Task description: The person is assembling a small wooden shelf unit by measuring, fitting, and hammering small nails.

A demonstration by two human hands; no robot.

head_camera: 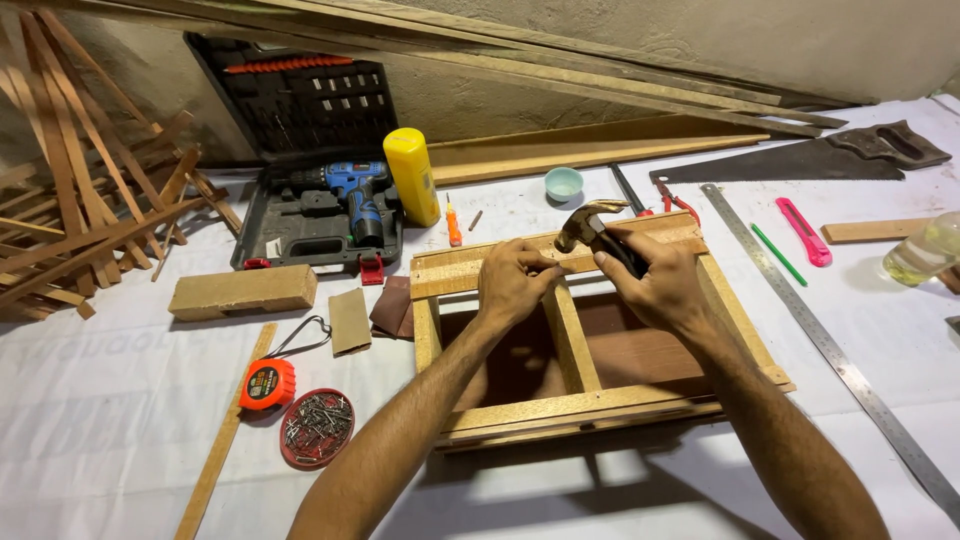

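Observation:
A small wooden box frame (470,268) with a central divider lies on the white covered surface in front of me. My left hand (512,282) rests on the frame's far rail, fingers pinched together near the divider; what they pinch is too small to see. My right hand (655,285) grips a claw hammer (588,225) close to its metal head, which hangs just above the far rail, right beside my left fingers.
A round red lid of nails (317,428) and an orange tape measure (267,383) lie at the left. A blue cordless drill (352,195) sits in its open case beside a yellow bottle (412,176). A handsaw (820,158), steel ruler (840,365) and pink utility knife (804,231) lie at the right.

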